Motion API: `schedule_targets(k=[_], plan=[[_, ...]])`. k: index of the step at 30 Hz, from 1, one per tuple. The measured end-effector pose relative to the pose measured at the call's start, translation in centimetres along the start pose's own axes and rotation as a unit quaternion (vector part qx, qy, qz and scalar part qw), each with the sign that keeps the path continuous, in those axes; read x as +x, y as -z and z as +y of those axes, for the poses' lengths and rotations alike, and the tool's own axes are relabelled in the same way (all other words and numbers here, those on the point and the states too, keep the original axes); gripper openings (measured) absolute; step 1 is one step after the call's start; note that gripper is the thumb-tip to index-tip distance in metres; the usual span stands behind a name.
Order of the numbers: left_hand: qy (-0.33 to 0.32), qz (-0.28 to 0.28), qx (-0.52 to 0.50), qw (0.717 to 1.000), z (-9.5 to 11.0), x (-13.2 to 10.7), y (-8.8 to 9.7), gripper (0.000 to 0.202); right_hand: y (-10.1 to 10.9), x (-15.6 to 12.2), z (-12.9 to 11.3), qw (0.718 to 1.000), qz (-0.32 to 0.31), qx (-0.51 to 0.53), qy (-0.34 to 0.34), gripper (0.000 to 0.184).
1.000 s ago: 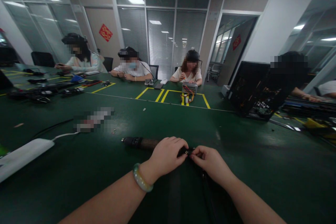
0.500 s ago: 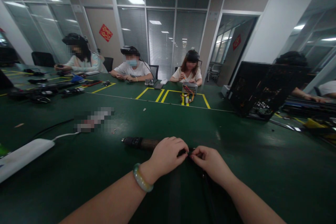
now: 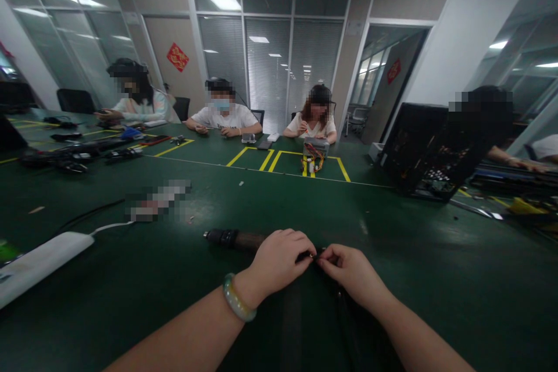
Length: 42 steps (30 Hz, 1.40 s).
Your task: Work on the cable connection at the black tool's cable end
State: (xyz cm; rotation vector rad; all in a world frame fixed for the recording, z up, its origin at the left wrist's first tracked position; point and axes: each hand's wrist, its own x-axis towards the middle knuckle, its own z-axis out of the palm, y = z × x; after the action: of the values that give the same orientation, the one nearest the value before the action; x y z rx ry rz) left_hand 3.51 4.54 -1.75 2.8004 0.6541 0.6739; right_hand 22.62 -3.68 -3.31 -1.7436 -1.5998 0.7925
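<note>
An electric screwdriver [image 3: 246, 240], dark and cylindrical with a ridged black nose, lies across the green table and points left. My left hand [image 3: 281, 253], with a beaded-looking green and yellowish bangle at the wrist, is closed over its rear part, thumb and fingers pinched together. Just to the right, my right hand [image 3: 344, 264] pinches something small and black at that rear end, apparently the end of a black cable [image 3: 342, 302] that runs down toward me. The fingertips of both hands nearly meet, and they hide the joint between the two parts.
A white power strip [image 3: 47, 261] with a cord lies at left. Dark tools and cables [image 3: 82, 151] are spread farther back. Across the table [image 3: 279, 197], several people sit working, one behind a metal box with coloured wires [image 3: 316, 148]. A black computer case [image 3: 418, 151] stands at right.
Both hands keep the same pinch at the screwdriver's rear end. The whole view has shifted slightly; little else differs.
</note>
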Motion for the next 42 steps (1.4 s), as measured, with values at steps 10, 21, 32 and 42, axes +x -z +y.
schedule_targets(k=[10,21,32,42], plan=[[0.011,0.008,0.005,1.0,0.14,0.06,0.02,0.017,0.06,-0.02,-0.38,1.0,0.0,-0.001,0.0,0.016],[0.006,0.002,-0.005,1.0,0.21,0.04,0.1,0.015,-0.15,0.03,0.02,1.0,0.006,-0.001,0.018,0.016],[0.015,0.0,0.013,1.0,0.24,0.05,0.14,0.01,-0.07,0.02,0.12,1.0,-0.001,0.0,0.008,0.016],[0.012,-0.003,0.014,1.0,0.53,-0.02,0.39,0.017,-0.1,0.09,0.05,1.0,0.006,-0.006,0.01,0.016]])
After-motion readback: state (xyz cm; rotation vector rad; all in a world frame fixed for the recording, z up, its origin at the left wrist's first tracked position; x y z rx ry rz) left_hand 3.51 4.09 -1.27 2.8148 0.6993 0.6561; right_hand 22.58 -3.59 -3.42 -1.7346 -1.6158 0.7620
